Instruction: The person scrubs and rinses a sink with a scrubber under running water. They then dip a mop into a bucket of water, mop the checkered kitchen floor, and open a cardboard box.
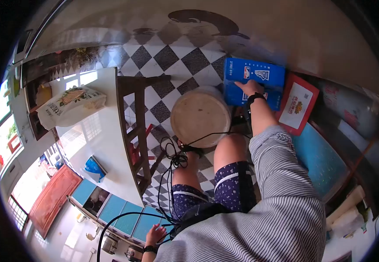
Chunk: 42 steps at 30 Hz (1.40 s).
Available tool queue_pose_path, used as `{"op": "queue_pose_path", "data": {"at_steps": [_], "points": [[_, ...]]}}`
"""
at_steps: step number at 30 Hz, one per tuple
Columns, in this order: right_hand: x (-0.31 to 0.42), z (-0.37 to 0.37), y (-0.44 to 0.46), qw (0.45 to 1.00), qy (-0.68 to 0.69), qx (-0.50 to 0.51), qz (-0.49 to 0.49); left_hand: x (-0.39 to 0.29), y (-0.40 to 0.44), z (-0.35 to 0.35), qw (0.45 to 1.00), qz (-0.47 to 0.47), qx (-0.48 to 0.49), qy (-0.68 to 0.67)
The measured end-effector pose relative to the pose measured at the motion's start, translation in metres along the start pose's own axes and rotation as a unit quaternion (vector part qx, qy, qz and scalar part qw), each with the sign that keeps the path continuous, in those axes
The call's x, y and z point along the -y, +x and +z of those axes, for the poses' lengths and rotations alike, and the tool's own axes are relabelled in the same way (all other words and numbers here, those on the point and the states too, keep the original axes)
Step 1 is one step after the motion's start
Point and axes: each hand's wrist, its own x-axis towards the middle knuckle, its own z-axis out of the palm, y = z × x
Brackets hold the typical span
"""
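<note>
My right hand [251, 87] reaches forward onto a blue box [235, 67] with white print, its thumb and at least one finger apart on the box's top. Beside that box, on the right, lies a red box [298, 105] with a white label. A round, pale lidded container [200, 115] stands just left of the blue box, in front of my knees. My left hand [155, 234] hangs low at my side near black cables [124, 214], fingers apart and holding nothing.
A white table [97, 148] with dark wooden legs stands to the left, bearing a printed bag [73, 105] and a blue packet [94, 169]. Black cables loop between my legs. Blue-fronted cabinets [126, 217] are at the lower left; a blue-topped surface [320, 157] is at the right.
</note>
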Motion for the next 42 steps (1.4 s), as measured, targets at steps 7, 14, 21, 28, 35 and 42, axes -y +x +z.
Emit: {"op": "queue_pose_path", "data": {"at_steps": [7, 14, 21, 28, 35, 42], "points": [[0.001, -0.004, -0.017, 0.999, -0.044, -0.016, 0.005, 0.008, -0.004, -0.006, 0.997, 0.005, -0.042, 0.071], [-0.031, 0.005, 0.003, 0.981, -0.015, 0.093, -0.172, 0.003, 0.001, -0.006, 0.993, 0.005, -0.043, 0.107], [-0.032, 0.000, -0.034, 0.985, -0.056, 0.003, -0.165, -0.003, 0.010, 0.001, 0.994, -0.005, -0.039, 0.097], [-0.033, -0.013, -0.011, 0.976, 0.026, 0.075, -0.205, -0.009, 0.009, -0.008, 0.997, 0.011, -0.020, 0.072], [-0.029, -0.006, 0.018, 0.973, -0.047, 0.121, -0.192, -0.007, 0.001, 0.003, 0.996, -0.013, -0.043, 0.072], [-0.028, -0.010, -0.011, 0.981, -0.109, 0.064, -0.144, -0.006, 0.006, -0.005, 0.995, -0.004, -0.062, 0.076]]}}
